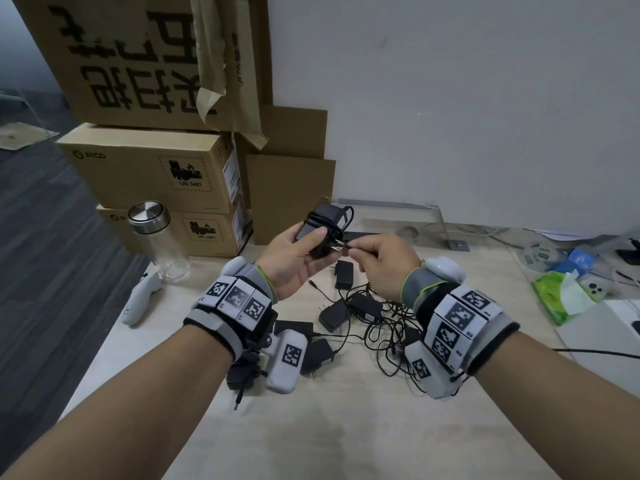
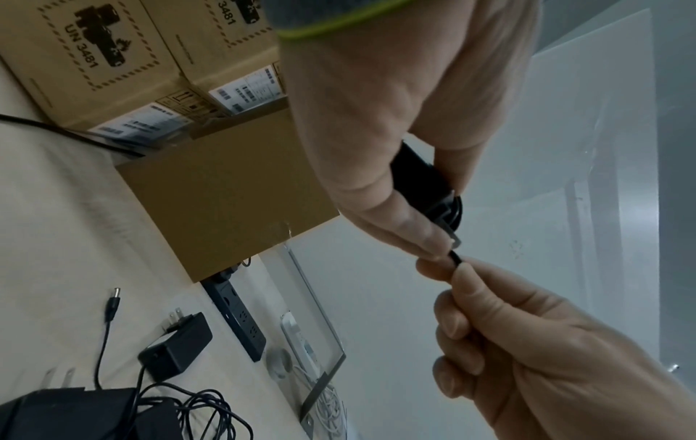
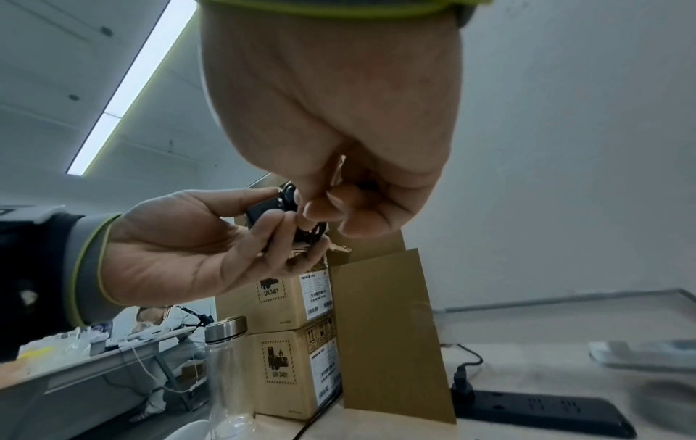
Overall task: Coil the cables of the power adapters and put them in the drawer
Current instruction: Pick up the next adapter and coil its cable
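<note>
left hand [image 1: 294, 261] grips wrapped adapter [image 1: 322, 223]; right hand [image 1: 384, 268] pinches its cable end [image 1: 346, 244], tip hidden.

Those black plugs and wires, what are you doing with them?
The left hand holds one black power adapter with its cable wound round it. The right hand pinches the cable's end beside the prongs. More adapters lie in a tangle on the table, not coiled yet. No drawer shows.

The right hand [image 3: 331, 125] pinches what looks like a thin black cable end beside the small black power adapter [image 3: 269, 208] gripped by the left hand [image 3: 196, 244], above stacked brown cardboard boxes [image 3: 290, 351] on the table [image 3: 527, 384].
</note>
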Available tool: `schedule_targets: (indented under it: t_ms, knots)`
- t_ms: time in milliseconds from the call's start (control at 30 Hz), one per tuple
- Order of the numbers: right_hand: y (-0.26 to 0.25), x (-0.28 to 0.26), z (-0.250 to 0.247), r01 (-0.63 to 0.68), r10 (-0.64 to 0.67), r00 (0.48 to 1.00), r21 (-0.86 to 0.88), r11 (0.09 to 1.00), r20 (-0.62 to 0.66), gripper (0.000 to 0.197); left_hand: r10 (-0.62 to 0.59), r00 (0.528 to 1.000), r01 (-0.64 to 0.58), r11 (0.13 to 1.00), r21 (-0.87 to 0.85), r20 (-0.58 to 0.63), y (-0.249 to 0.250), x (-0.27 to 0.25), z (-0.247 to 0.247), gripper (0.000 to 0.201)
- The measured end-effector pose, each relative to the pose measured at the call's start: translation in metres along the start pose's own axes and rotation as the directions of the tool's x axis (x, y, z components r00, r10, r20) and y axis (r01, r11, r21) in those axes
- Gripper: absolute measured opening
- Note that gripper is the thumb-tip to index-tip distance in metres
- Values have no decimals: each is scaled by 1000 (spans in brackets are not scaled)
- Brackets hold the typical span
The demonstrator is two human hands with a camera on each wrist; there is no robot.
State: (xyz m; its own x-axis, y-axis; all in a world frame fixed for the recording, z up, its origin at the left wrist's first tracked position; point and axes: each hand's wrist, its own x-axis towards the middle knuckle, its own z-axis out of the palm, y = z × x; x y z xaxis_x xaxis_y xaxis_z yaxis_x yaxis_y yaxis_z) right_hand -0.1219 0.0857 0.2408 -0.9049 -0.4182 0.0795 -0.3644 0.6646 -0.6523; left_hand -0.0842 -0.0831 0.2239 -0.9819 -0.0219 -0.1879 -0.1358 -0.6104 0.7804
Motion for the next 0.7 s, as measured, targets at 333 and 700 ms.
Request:
schedule_targets:
  t_ms: [333, 700]
  knots:
    - [2, 5, -8, 52, -40, 997, -159, 986, 73, 18, -56, 993, 57, 998, -6, 100, 3, -6, 4, 23]
    - [-7, 2, -12, -61, 59, 998, -106, 992, -20, 17, -41, 992, 38, 999, 32, 116, 1, -6, 7, 50]
